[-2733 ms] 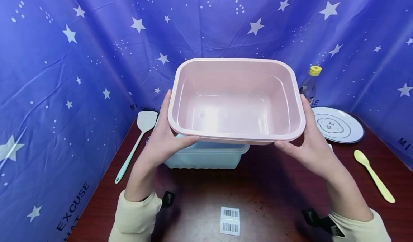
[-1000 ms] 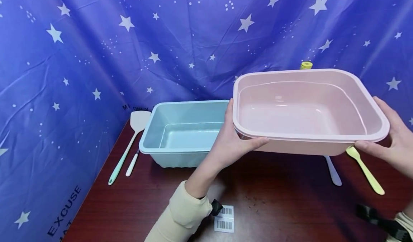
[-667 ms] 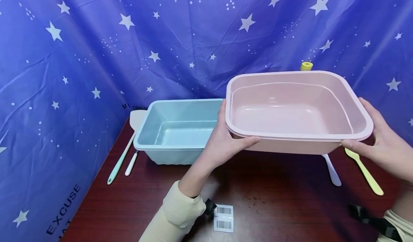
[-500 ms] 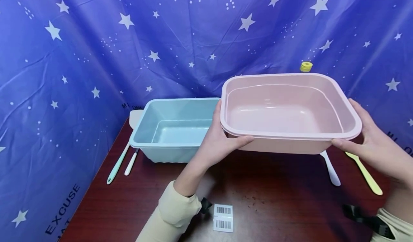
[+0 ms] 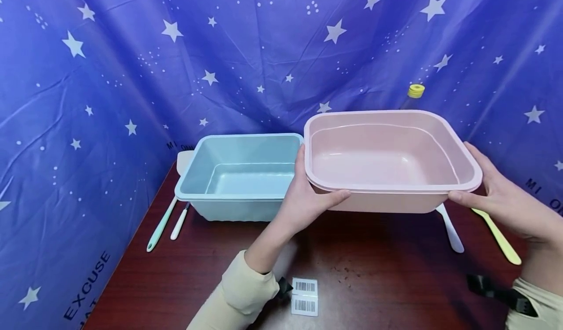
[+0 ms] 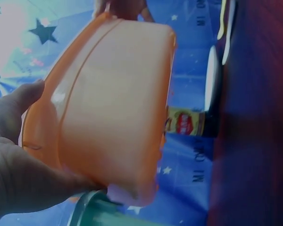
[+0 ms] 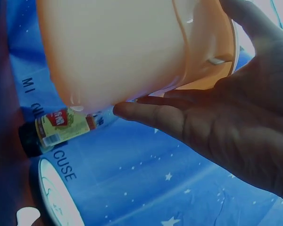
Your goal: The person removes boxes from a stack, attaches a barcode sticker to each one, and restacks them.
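And here's the pink tub (image 5: 387,202), up in the air over the right part of the table (image 5: 374,276), right way up, with its open mouth tipped toward the person. Both hands are on it: the left hand (image 5: 303,199) grips the near left corner, thumb along the front just below the rim, and the right hand (image 5: 501,193) grips the opposite end the same way, fingers round the side. Neither hand is free.

Beside it on the left stands the blue tub (image 5: 237,210), upright on the table; the pink tub's left edge overlaps its right side in the head view, and whether the two touch, I can't tell. Behind the pink tub there's a bottle (image 7: 68,125), with a plate (image 7: 56,193) leaning close by in the right wrist view. Out front on the right, a white handle (image 5: 450,230) and a yellow handle (image 5: 501,239) poke out.

So the step in hand looks like a two-handed hold and positioning of the pink tub. Any setting down from here would call for levelling it, both grips dropping together, keeping clear of the bottle, those handles and the blue rim.
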Demonstrator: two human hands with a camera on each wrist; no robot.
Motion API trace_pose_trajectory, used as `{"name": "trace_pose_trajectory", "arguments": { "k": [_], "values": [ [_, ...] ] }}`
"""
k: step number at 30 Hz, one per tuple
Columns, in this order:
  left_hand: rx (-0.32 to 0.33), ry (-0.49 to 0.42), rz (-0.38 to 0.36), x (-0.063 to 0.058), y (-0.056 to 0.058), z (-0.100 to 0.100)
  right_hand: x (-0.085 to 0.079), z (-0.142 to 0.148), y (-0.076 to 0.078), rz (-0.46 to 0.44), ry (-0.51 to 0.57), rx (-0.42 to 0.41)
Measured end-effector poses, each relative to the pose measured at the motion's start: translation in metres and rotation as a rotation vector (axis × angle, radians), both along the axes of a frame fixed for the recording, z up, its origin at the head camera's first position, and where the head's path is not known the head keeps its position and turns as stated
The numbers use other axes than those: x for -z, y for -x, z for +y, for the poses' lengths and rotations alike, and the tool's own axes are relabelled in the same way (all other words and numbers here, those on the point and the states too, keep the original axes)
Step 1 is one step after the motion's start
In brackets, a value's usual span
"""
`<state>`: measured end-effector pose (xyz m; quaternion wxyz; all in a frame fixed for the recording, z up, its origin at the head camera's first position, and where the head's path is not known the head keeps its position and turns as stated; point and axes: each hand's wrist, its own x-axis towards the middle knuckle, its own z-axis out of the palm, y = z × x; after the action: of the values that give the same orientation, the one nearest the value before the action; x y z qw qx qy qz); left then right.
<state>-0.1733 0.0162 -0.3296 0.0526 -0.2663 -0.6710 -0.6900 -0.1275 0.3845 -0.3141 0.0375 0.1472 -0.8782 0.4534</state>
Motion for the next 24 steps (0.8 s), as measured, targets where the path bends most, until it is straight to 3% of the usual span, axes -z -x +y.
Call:
{"name": "trace_pose_trajectory", "arguments": {
  "k": [6, 11, 19, 24],
  "values": [
    [-0.048, -0.013, -0.037, 0.014, -0.002, 0.012, 0.011, 0.012, 0.006, -0.023, 0.032, -0.036],
    [-0.036, -0.043, -0.031, 0.026, 0.002, 0.021, 0.017, 0.016, 0.011, -0.052, 0.037, -0.051],
    [-0.050, -0.058, 0.011, 0.046, 0.008, 0.032, 0.020, 0.020, 0.014, -0.231, -0.006, -0.040],
    [-0.048, -0.058, 0.013, 0.057, 0.011, 0.035, 0.024, 0.021, 0.015, -0.289, 0.009, -0.031]
  ]
}}
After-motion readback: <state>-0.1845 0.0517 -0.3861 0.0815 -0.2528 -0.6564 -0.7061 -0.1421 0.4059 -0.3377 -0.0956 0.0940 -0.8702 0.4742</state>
